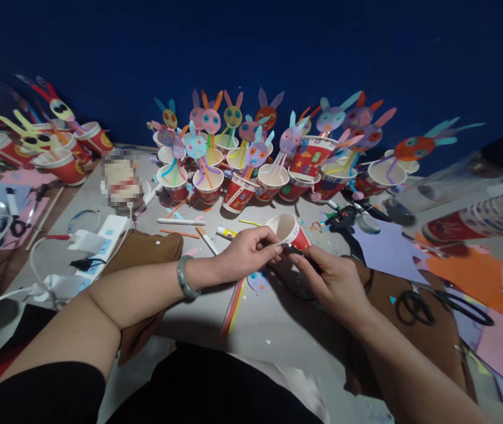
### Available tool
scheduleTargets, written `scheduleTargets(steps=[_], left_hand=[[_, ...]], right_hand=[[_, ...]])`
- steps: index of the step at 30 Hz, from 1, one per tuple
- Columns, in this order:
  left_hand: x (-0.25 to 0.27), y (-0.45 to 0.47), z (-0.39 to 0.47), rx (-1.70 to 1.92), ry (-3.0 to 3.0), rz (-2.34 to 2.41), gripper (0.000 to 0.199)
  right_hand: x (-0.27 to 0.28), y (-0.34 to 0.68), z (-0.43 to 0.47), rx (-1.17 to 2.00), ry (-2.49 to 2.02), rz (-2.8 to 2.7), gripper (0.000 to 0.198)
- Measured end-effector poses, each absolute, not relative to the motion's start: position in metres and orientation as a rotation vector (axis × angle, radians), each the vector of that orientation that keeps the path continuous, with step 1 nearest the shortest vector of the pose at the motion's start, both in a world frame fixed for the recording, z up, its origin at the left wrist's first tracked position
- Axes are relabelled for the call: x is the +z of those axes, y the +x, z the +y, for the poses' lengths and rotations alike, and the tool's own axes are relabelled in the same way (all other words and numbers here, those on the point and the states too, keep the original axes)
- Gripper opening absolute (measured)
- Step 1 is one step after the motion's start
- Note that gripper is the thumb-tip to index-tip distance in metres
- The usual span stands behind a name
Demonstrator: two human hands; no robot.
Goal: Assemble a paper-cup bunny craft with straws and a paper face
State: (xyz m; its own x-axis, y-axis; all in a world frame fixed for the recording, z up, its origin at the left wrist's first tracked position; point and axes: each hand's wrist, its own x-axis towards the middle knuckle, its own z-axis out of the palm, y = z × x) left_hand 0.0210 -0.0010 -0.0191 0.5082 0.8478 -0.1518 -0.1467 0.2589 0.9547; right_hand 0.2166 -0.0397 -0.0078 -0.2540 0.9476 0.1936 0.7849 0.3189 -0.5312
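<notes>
My left hand [254,252], with a jade-green bangle on the wrist, is closed in a pinch in front of a red and white paper cup [284,227]. What lies between its fingertips is too small to make out. Close against it, my right hand [328,274] grips a slim black object [295,250], its kind unclear. The paper cup is tilted just beyond both hands; whether fingers touch its rim I cannot tell. Below the left hand lie a round purple paper face [257,281] and pink and yellow straws [232,312], partly hidden.
Several paper cups [238,191] with rabbit-faced straw figures line the back. A stack of cups [490,215] lies at right, near coloured paper [463,274] and black-handled scissors [417,306]. A power strip [105,247], a marker [181,222] and a glue stick [225,232] are leftward.
</notes>
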Motion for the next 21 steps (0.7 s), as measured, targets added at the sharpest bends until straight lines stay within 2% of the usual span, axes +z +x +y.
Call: scheduleTargets(steps=[10, 21], left_hand=[[-0.0179, 0.0203, -0.0010, 0.792, 1.108, 0.761, 0.031], [-0.0136, 0.0145, 0.0033, 0.809, 1.292, 0.749, 0.029]], right_hand=[[-0.0114, 0.2138, -0.0390, 0.477, -1.448, -2.028, 0.042], [-0.0080, 0.2145, -0.0353, 0.575, -1.392, -1.999, 0.036]])
